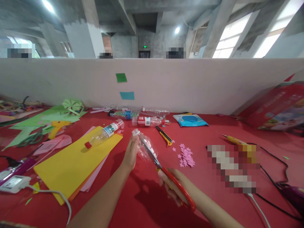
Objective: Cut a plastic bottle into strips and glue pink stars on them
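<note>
My left hand (pixel 131 152) grips a clear piece of plastic bottle (pixel 150 146) by its neck, near the white ring at the top. In my right hand (pixel 174 186) are scissors with red handles (pixel 178 186), my fingers wrapped round them. Their metal blades lie across the clear plastic, pointing up toward the neck; whether they cut into it I cannot tell. Just beyond is a box cutter with a yellow end (pixel 164 136). Small pink paper stars (pixel 186 155) lie in a heap to the right of the scissors.
Several plastic bottles (pixel 104 134) lie about the red table. Yellow paper sheets (pixel 76 167) are stacked at left, near a yellow glue gun (pixel 57 128). A blue wipes pack (pixel 190 120) rests by the white partition (pixel 166 85). At right are a yellow-handled soldering-type tool (pixel 237 141) and cables.
</note>
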The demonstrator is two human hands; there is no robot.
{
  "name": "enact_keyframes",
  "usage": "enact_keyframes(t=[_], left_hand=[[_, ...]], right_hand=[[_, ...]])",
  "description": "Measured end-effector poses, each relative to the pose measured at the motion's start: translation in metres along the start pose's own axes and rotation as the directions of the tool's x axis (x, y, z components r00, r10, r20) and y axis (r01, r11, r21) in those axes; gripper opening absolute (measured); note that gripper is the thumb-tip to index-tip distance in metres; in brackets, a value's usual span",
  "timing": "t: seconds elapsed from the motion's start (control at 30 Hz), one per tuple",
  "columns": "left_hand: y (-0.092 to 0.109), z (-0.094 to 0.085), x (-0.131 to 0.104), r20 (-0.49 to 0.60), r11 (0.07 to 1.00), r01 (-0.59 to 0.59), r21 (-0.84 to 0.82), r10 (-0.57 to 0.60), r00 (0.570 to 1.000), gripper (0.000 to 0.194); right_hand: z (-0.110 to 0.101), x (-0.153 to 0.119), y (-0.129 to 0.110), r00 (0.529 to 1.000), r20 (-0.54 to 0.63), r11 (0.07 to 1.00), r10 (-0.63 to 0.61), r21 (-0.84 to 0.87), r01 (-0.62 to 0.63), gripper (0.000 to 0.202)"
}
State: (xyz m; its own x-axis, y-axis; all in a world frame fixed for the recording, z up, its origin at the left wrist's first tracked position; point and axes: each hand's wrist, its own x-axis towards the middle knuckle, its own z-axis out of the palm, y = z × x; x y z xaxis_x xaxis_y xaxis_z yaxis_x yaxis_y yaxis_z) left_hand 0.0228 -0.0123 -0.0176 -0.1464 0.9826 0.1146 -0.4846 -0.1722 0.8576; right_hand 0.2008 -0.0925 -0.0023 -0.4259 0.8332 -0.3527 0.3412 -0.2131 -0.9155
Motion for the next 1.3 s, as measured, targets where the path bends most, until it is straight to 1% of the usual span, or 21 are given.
enact_keyframes(t=[0.07, 0.1, 0.17, 0.23, 0.33, 0.43, 0.53, 0.63, 0.8, 0.97, 1.13, 1.3], left_hand=[[0.009, -0.001, 0.006, -0.032, 0.998, -0.017, -0.067, 0.015, 0.999, 0.025], [0.015, -0.003, 0.010, -0.056, 0.994, -0.006, -0.112, 0.000, 0.998, 0.024], [0.025, -0.006, 0.015, -0.102, 0.981, 0.024, -0.194, -0.044, 0.994, 0.026], [0.032, -0.009, 0.018, -0.105, 0.967, 0.075, -0.242, -0.103, 0.989, 0.027], [0.036, -0.013, 0.020, -0.106, 0.949, 0.137, -0.283, -0.173, 0.979, 0.024], [0.035, -0.015, 0.021, -0.119, 0.932, 0.149, -0.329, -0.197, 0.973, 0.024], [0.033, -0.015, 0.021, -0.115, 0.928, 0.136, -0.348, -0.186, 0.976, 0.022], [0.031, -0.013, 0.020, -0.106, 0.937, 0.130, -0.325, -0.173, 0.979, 0.022], [0.025, -0.010, 0.015, -0.057, 0.950, 0.138, -0.281, -0.160, 0.986, 0.022], [0.021, -0.010, 0.015, -0.026, 0.956, 0.117, -0.271, -0.128, 0.991, 0.023], [0.020, -0.009, 0.015, -0.035, 0.963, 0.091, -0.256, -0.103, 0.994, 0.023], [0.020, -0.007, 0.013, -0.036, 0.959, 0.088, -0.268, -0.101, 0.994, 0.022]], right_hand=[[-0.002, -0.001, 0.000, 1.000, 0.007, 0.998, -0.020, -0.060, 0.020, 0.053], [-0.004, -0.002, -0.001, 1.000, -0.001, 0.995, -0.025, -0.094, 0.025, 0.052], [-0.007, -0.005, -0.004, 0.998, -0.035, 0.988, -0.044, -0.148, 0.039, 0.049], [-0.012, -0.008, -0.009, 0.995, -0.065, 0.977, -0.077, -0.202, 0.062, 0.049], [-0.018, -0.012, -0.016, 0.991, -0.056, 0.942, -0.121, -0.321, 0.096, 0.049], [-0.021, -0.014, -0.017, 0.997, -0.009, 0.921, -0.080, -0.383, 0.071, 0.049], [-0.018, -0.013, -0.012, 0.999, 0.026, 0.935, -0.037, -0.351, 0.043, 0.050], [-0.013, -0.012, -0.007, 0.998, 0.062, 0.963, -0.002, -0.270, 0.018, 0.052], [-0.009, -0.011, -0.006, 0.996, 0.081, 0.984, -0.041, -0.169, 0.054, 0.051], [-0.010, -0.011, -0.006, 0.996, 0.077, 0.989, -0.033, -0.144, 0.044, 0.051], [-0.010, -0.010, -0.007, 0.997, 0.077, 0.989, -0.025, -0.142, 0.036, 0.051], [-0.009, -0.010, -0.007, 0.997, 0.070, 0.990, -0.018, -0.137, 0.027, 0.051]])
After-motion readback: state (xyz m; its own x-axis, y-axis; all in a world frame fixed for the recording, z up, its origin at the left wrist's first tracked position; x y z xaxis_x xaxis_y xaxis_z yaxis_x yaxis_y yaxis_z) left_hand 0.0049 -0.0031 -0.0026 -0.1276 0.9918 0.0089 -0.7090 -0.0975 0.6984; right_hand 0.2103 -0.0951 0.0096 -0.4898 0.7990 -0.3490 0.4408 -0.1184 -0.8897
